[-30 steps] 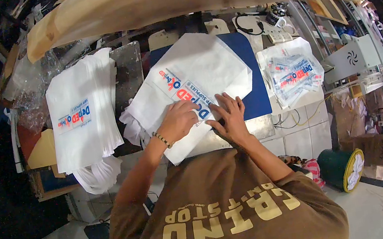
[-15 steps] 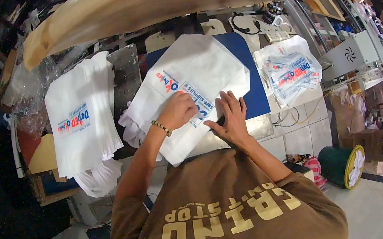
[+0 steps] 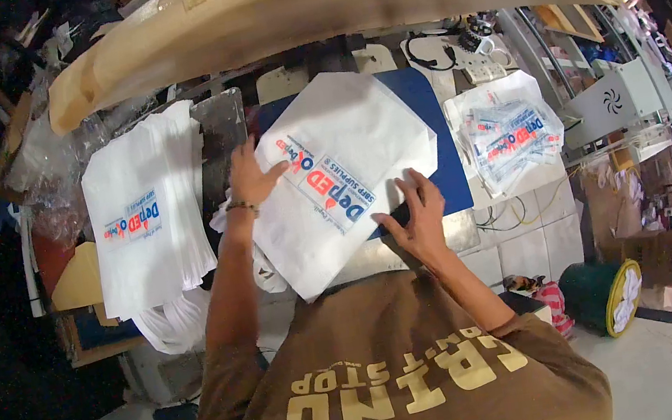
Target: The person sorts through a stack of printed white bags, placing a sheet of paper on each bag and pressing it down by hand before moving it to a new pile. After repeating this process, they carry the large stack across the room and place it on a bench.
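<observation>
A white bag-like fabric piece [image 3: 299, 250] lies at a slant over the blue pad [image 3: 444, 168] in front of me. Red and blue lettering on a rectangular printed patch [image 3: 323, 179] crosses its middle. Along its left edge rests my left hand [image 3: 253, 177], thumb spread from the fingers and a beaded bracelet on the wrist. My right hand [image 3: 417, 219] touches the opposite edge with thumb and fingers apart. Neither hand is closed around anything. Part of the pad is covered by the white piece.
A stack of similar printed white pieces [image 3: 123, 268] lies at left. On the right, several printed transfer sheets [image 3: 512, 136] are piled on white material. A large tan curved padded part [image 3: 306, 6] spans the space above the work. A green bin [image 3: 589, 294] stands at lower right.
My left hand has moved off the printed patch to the left edge of the white piece, and its fingers have spread. The lettering is now uncovered. My right hand stays near the right edge.
</observation>
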A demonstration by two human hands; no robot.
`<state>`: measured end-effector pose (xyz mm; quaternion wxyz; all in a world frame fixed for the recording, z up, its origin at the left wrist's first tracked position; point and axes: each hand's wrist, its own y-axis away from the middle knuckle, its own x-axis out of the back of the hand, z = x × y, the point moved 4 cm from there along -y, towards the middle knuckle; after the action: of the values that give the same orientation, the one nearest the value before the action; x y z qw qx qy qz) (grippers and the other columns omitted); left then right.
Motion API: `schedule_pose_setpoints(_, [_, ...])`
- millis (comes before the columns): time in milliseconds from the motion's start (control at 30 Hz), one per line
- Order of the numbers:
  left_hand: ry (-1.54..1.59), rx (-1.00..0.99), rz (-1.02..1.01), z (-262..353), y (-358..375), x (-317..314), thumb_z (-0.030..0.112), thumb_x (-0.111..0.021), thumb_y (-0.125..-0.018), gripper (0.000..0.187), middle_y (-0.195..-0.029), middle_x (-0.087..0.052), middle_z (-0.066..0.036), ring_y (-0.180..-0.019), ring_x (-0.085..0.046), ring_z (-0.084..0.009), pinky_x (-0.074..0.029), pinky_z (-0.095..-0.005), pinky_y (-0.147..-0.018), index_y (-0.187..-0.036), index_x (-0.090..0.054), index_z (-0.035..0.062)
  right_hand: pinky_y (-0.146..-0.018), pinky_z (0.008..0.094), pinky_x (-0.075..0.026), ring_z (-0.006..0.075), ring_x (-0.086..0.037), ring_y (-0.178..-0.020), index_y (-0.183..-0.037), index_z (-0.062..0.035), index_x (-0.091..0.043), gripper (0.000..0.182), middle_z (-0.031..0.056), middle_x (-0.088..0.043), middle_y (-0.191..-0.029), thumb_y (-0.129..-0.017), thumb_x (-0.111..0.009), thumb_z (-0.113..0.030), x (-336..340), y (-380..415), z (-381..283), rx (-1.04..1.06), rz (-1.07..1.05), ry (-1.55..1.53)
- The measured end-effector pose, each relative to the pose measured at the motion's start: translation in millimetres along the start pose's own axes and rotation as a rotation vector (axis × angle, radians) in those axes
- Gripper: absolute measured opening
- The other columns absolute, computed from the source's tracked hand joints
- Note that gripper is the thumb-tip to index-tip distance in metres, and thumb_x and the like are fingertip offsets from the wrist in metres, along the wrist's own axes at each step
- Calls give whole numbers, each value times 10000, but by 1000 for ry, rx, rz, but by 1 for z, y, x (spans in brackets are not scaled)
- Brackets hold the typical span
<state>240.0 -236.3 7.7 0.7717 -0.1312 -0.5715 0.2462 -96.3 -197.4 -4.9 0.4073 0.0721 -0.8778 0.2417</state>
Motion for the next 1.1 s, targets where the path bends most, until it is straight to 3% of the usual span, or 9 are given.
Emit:
schedule_pose_setpoints(67, [298, 338, -403, -45, 6, -19, 416, -836, -731, 549, -1031, -702, -171, -1014, -660, -350, -495, -417, -924, -1096, -685, 35, -1066, 565, -272, 436, -396, -1316, -1369, -47, -521, 758, 262, -415, -1445, -787, -767, -465, 14, -3, 4, -103, 60, 116])
schedule_pose_setpoints(167, [171, 259, -472, -53, 5, 1, 479, -832, -696, 553, -923, -725, -178, -877, -694, -354, -529, -434, -774, -976, -717, 16, -1084, 552, -251, 434, -376, -1332, -1374, -47, -520, 741, 264, -406, -1451, -802, -755, -455, 12, -5, 36, -134, 84, 156])
schedule_pose_setpoints(233, [214, 162, -325, -66, 11, -1, 434, -831, -721, 461, -770, -717, -143, -759, -701, -295, -524, -409, -705, -853, -708, 10, -1087, 547, -246, 433, -373, -1336, -1380, -58, -521, 729, 265, -399, -1458, -812, -745, -456, 12, -8, 44, -111, 57, 201])
schedule_pose_setpoints(533, [503, 191, -237, -133, 16, 26, 269, -744, -854, 314, -981, -683, -141, -860, -645, -233, -499, -350, -746, -1023, -643, 25, -1032, 548, -304, 403, -429, -1261, -1376, -91, -539, 767, 214, -443, -1424, -765, -780, -487, 6, -39, 64, -185, 106, 267])
schedule_pose_setpoints(667, [266, 393, -195, -107, 8, 127, 127, -666, -899, 231, -1045, -690, -166, -945, -662, -277, -505, -356, -844, -1090, -621, 6, -913, 530, -400, 394, -496, -1099, -1355, -72, -540, 786, 201, -508, -1270, -728, -818, -455, 6, -61, 84, -162, 86, 178])
schedule_pose_setpoints(800, [247, 363, 23, -105, 15, 196, 67, -637, -930, 271, -1068, -699, -142, -967, -655, -184, -504, -304, -840, -1190, -620, -11, -855, 488, -459, 392, -569, -1023, -1332, -33, -533, 739, 215, -579, -1172, -745, -827, -372, 6, -76, 95, -222, 98, 3])
schedule_pose_setpoints(867, [307, 464, 19, -93, 18, 219, 61, -632, -934, 270, -1054, -701, -131, -953, -648, -158, -501, -291, -834, -1191, -617, -22, -763, 427, -501, 353, -636, -872, -1241, 14, -556, 582, 218, -650, -991, -805, -796, -286, 4, -83, 99, -373, 23, -206])
schedule_pose_setpoints(1000, [370, 449, 90, -85, 26, 235, 50, -615, -951, 285, -1010, -707, -127, -917, -639, -129, -497, -267, -815, -1220, -589, -38, -650, 369, -489, 246, -599, -668, -1109, 54, -576, 356, 161, -667, -787, -904, -712, -204, 17, -90, 103, -306, -22, -337])
schedule_pose_setpoints(1100, [573, 533, 93, -94, 35, 235, 37, -615, -955, 309, -1011, -713, -130, -911, -648, -136, -508, -261, -810, -1252, -566, -32, -594, 342, -472, 157, -574, -647, -1157, 60, -561, 380, 81, -618, -721, -916, -704, -197, 63, -100, 101, -293, -50, -402])
